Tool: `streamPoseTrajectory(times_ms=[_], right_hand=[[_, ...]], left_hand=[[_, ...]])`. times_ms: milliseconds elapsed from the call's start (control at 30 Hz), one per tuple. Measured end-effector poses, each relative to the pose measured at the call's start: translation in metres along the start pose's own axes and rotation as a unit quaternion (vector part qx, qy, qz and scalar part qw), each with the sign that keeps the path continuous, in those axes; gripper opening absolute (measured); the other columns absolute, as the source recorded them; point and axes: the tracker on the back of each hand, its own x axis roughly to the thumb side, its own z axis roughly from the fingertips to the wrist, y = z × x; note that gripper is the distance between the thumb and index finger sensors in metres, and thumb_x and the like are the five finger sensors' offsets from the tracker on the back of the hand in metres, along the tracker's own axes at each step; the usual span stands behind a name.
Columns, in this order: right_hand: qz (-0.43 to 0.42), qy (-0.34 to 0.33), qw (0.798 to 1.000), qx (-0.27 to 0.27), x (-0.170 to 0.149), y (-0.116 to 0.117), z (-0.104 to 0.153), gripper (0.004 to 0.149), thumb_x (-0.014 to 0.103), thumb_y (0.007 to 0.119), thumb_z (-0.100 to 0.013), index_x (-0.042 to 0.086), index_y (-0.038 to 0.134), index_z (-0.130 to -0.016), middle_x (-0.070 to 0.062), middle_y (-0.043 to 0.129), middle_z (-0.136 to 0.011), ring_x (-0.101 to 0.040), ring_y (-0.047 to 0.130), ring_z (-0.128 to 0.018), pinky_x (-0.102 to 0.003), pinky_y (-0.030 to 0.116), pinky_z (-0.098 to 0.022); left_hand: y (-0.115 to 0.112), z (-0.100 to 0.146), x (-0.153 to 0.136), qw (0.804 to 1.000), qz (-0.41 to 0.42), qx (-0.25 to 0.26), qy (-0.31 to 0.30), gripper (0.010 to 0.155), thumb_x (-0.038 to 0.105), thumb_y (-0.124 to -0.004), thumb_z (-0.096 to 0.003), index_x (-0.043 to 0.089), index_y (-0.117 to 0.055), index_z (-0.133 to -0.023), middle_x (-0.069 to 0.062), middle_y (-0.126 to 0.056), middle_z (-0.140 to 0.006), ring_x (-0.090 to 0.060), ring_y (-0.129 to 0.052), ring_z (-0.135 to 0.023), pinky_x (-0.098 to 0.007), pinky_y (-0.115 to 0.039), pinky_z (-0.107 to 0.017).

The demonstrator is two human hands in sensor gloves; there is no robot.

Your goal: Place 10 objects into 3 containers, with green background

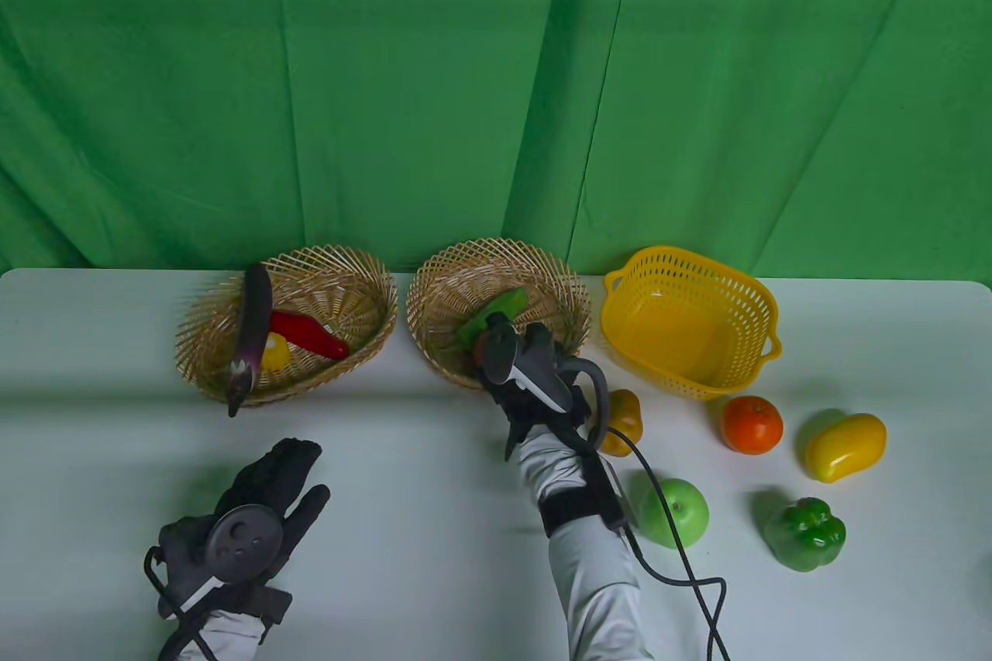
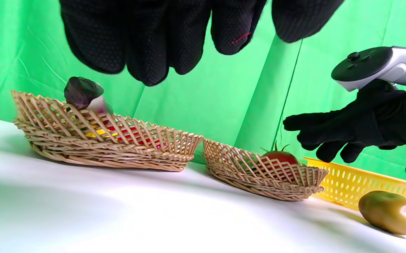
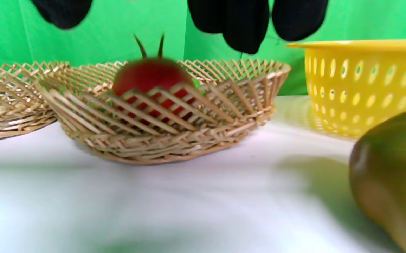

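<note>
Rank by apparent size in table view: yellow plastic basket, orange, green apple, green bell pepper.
1. yellow plastic basket, clearly largest
2. green bell pepper and green apple, too alike to rank
3. orange, smallest

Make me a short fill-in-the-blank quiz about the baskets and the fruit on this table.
1. The eggplant lies in the ____ wicker basket, its tip over the rim.
2. The yellow plastic basket holds ____ objects.
3. The tomato sits in the ____ wicker basket.
4. The right hand is over the middle basket; the left hand holds ____.

Missing words: left; no; middle; nothing
</note>
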Motion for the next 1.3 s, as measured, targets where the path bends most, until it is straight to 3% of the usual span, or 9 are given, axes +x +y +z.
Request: streamPoseTrajectory(times_ms=[200,300,733,933,1300], right_hand=[[0.013,-0.015,1.0,0.0,-0.013,-0.01,0.012,0.075,0.06,0.06,-0.055,0.038,0.021,-0.115,-0.021,0.039,-0.123,-0.049,0.053,-0.106,-0.068,0.049,-0.076],[0.013,-0.025,1.0,0.004,-0.02,-0.016,0.02,0.072,0.06,0.059,-0.055,0.035,0.029,-0.116,-0.021,0.04,-0.123,-0.05,0.053,-0.106,-0.068,0.049,-0.076],[-0.027,-0.04,0.999,-0.022,-0.073,-0.035,0.075,0.071,0.059,0.059,-0.056,0.033,0.034,-0.117,-0.021,0.043,-0.122,-0.05,0.054,-0.106,-0.068,0.049,-0.076],[-0.06,-0.027,0.997,-0.028,-0.104,-0.026,0.098,0.07,0.059,0.059,-0.056,0.033,0.035,-0.117,-0.021,0.043,-0.122,-0.051,0.054,-0.105,-0.068,0.049,-0.075],[-0.062,0.018,0.998,-0.018,-0.152,0.012,0.13,0.07,0.059,0.059,-0.056,0.032,0.035,-0.116,-0.022,0.041,-0.123,-0.051,0.05,-0.106,-0.069,0.048,-0.076]], left_hand=[[-0.001,-0.001,0.0,1.0,0.004,-0.003,-0.003,0.062,0.055,-0.062,-0.0574,0.029,-0.059,-0.114,-0.014,-0.074,-0.112,-0.037,-0.084,-0.096,-0.056,-0.075,-0.061],[-0.001,-0.001,0.001,1.0,0.003,-0.006,-0.004,0.062,0.055,-0.062,-0.0574,0.029,-0.059,-0.114,-0.013,-0.074,-0.113,-0.037,-0.084,-0.096,-0.056,-0.075,-0.061],[-0.001,-0.001,0.002,1.0,0.002,-0.002,-0.012,0.062,0.055,-0.062,-0.0574,0.029,-0.059,-0.114,-0.014,-0.074,-0.112,-0.037,-0.084,-0.095,-0.055,-0.075,-0.061],[-0.002,-0.002,0.004,1.0,0.001,-0.002,-0.018,0.062,0.055,-0.062,-0.0574,0.029,-0.059,-0.114,-0.014,-0.074,-0.112,-0.037,-0.084,-0.096,-0.056,-0.075,-0.061],[-0.004,-0.003,0.006,1.0,0.001,-0.002,-0.025,0.062,0.055,-0.062,-0.0575,0.029,-0.059,-0.114,-0.014,-0.074,-0.113,-0.037,-0.084,-0.095,-0.056,-0.075,-0.061]])
